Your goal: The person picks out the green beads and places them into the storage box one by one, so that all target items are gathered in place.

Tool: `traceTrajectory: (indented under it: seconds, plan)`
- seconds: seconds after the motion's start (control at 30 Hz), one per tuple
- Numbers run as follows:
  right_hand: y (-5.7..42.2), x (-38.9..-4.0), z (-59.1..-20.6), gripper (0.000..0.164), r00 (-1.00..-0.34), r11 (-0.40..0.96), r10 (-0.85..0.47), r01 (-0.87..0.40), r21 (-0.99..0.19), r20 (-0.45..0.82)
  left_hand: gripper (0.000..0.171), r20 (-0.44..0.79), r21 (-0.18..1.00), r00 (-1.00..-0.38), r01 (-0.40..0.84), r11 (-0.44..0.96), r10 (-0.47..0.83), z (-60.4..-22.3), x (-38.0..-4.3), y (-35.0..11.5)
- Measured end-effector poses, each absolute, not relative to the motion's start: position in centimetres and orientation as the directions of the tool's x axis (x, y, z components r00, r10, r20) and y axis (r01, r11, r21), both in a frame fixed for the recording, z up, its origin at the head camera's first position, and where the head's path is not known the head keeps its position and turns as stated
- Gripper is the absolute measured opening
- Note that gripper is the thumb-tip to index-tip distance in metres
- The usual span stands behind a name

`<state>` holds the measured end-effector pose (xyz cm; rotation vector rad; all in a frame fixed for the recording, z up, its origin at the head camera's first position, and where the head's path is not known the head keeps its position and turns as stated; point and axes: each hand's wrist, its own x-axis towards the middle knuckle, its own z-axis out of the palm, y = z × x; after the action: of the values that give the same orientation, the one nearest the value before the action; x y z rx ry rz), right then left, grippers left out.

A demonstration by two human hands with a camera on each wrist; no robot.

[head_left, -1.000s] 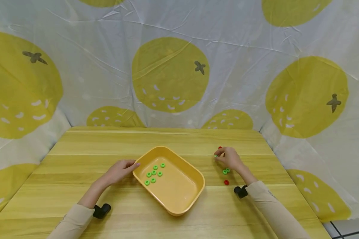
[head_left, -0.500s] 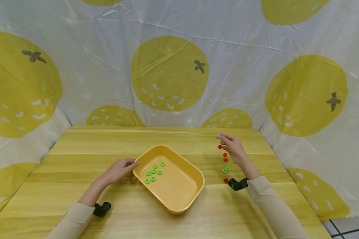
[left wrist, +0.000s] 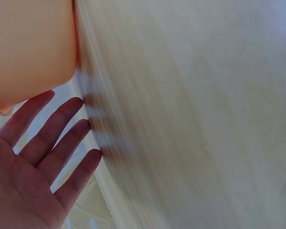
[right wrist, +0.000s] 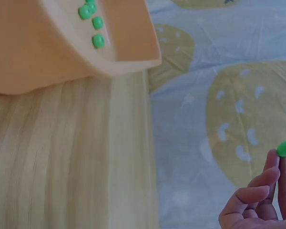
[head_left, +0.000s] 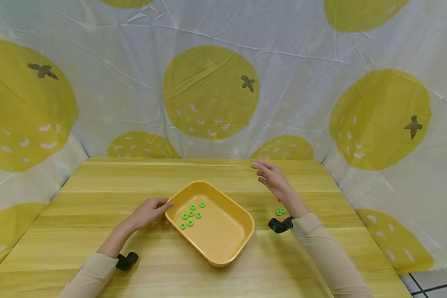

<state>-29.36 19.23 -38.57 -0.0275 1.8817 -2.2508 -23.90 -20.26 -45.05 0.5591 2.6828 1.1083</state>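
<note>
At the left corner of an orange-yellow plastic tray [head_left: 223, 231], my left hand [head_left: 149, 213] holds the rim, thumb over the edge and fingers outside. In the left wrist view its fingers [left wrist: 52, 129] are spread, the index against the tray's outer wall. My right hand [head_left: 273, 178] is raised beyond the tray's right side and pinches a small green ring-shaped bead [right wrist: 285, 148] between thumb and fingertips. Inside the tray, several green beads [head_left: 191, 214] lie together toward its left end.
Two green beads [head_left: 281, 212] lie on the wooden table [head_left: 164, 265] right of the tray. A red bead [head_left: 279, 200] shows beside the right wrist; the right arm covers the area around it. A fruit-print cloth [head_left: 212, 91] hangs behind the table.
My right hand has lifted the green bead from the table, first away from me, then left toward the tray. The left hand and tray have stayed put. Most red beads are now hidden behind the right arm.
</note>
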Motion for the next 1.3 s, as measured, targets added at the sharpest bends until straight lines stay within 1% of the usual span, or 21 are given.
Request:
traceTrajectory:
  seconds: [0.07, 0.27, 0.33, 0.43, 0.57, 0.67, 0.8, 0.97, 1.07, 1.3]
  plan:
    - [17.8, -29.6, -38.5, 0.038, -0.977, -0.125, -0.190, 0.121, -0.985, -0.096, 0.038, -0.024, 0.708, -0.913, 0.273, 0.651, 0.408, -45.1, -23.9, -20.3]
    - [12.9, -29.6, -38.5, 0.035, -0.955, 0.027, -0.293, 0.038, -0.999, -0.044, 0.037, -0.026, 0.709, -0.914, 0.269, 0.652, 0.405, -45.1, -23.9, -20.3]
    - [11.2, -29.5, -38.6, 0.032, -0.939, 0.091, -0.343, -0.018, -0.996, -0.014, 0.037, -0.026, 0.707, -0.918, 0.263, 0.656, 0.396, -45.1, -23.9, -20.2]
    - [9.0, -29.1, -38.9, 0.030, -0.910, 0.223, -0.413, -0.131, -0.966, 0.028, 0.038, -0.022, 0.713, -0.913, 0.271, 0.647, 0.408, -45.1, -23.9, -19.8]
    - [6.3, -28.6, -39.5, 0.024, -0.830, 0.391, -0.554, -0.335, -0.857, 0.072, 0.039, -0.023, 0.734, -0.898, 0.283, 0.617, 0.439, -45.4, -24.0, -19.6]
    - [4.1, -28.3, -40.3, 0.018, -0.742, 0.438, -0.663, -0.491, -0.753, 0.098, 0.040, -0.029, 0.736, -0.901, 0.273, 0.619, 0.432, -45.4, -23.8, -19.9]
    - [1.5, -27.7, -41.5, 0.015, -0.683, 0.501, -0.728, -0.593, -0.630, 0.064, 0.042, -0.040, 0.729, -0.908, 0.259, 0.633, 0.417, -45.2, -23.6, -20.5]
    - [-0.5, -26.6, -42.9, 0.014, -0.653, 0.575, -0.757, -0.662, -0.481, -0.006, 0.039, -0.043, 0.722, -0.908, 0.260, 0.641, 0.416, -45.0, -23.6, -20.5]
    - [-1.2, -26.1, -43.5, 0.012, -0.652, 0.605, -0.757, -0.678, -0.418, -0.037, 0.039, -0.040, 0.719, -0.910, 0.262, 0.644, 0.414, -45.1, -23.5, -20.5]
    - [-1.9, -25.8, -44.4, 0.012, -0.632, 0.617, -0.774, -0.738, -0.275, -0.041, 0.040, -0.022, 0.714, -0.916, 0.265, 0.648, 0.400, -45.2, -23.5, -20.5]
